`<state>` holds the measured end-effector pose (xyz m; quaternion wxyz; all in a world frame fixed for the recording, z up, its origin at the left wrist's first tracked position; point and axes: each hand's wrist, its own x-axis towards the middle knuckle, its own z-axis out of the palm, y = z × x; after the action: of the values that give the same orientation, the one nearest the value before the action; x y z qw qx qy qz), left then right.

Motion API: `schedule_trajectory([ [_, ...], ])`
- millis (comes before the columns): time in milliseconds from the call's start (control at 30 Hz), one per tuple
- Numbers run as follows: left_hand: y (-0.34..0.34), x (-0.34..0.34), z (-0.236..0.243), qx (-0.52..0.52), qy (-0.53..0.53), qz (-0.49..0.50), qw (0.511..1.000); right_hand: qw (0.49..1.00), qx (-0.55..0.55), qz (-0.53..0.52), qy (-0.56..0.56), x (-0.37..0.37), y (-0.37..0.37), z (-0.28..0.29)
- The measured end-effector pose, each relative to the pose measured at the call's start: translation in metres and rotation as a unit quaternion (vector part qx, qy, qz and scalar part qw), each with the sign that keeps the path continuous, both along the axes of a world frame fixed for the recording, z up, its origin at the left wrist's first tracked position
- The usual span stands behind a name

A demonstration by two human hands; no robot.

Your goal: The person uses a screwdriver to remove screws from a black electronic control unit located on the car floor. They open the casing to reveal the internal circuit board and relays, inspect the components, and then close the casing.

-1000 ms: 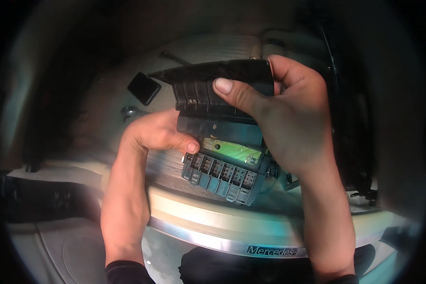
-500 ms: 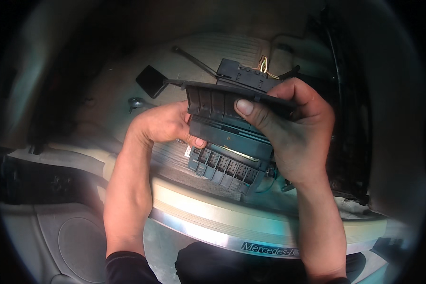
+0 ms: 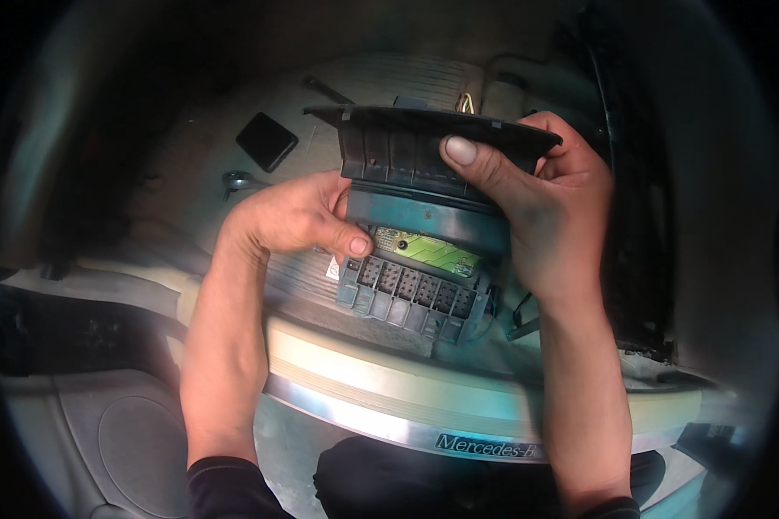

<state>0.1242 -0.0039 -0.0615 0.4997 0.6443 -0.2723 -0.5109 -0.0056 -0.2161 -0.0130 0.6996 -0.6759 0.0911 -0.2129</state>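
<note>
One lettered badge [image 3: 485, 447] marks the sill [image 3: 363, 363]; left hand [image 3: 294, 216] pinches connector block [image 3: 411, 297], right hand [image 3: 558, 212] black cover [image 3: 398, 156].

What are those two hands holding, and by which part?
The left hand holds the box by its left end, thumb beside the green board; the right hand holds the black cover by its right half.

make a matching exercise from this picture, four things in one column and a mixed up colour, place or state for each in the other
Column one:
1. circuit board
2. ratchet-like tool
3. right hand
4. left hand

Column two:
A. thumb against the ribbed black cover
B. metallic, lying on the floor
C. thumb at the left end of the row of sockets
D. green

Pairs: 1-D, 2-B, 3-A, 4-C
</note>
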Motion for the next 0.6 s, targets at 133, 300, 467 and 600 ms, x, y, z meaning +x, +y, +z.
schedule_trajectory([
  [133, 0.001, 0.002, -0.006, 0.007, 0.01, 0.003, 1.0, 0.999, 0.041, 0.014, -0.005, 0.003, 0.0, -0.003],
  [300, -0.007, -0.008, 0.006, -0.054, -0.051, 0.021, 0.997, 0.999, 0.044, 0.026, 0.015, -0.001, -0.003, 0.001],
  [467, -0.003, -0.011, 0.011, 0.045, -0.005, 0.098, 0.994, 0.999, 0.031, 0.037, 0.007, -0.004, -0.006, -0.002],
  [600, -0.005, -0.009, 0.008, -0.006, 0.002, 0.04, 0.999, 1.0, 0.0, 0.01, -0.012, 0.002, -0.011, -0.008],
])
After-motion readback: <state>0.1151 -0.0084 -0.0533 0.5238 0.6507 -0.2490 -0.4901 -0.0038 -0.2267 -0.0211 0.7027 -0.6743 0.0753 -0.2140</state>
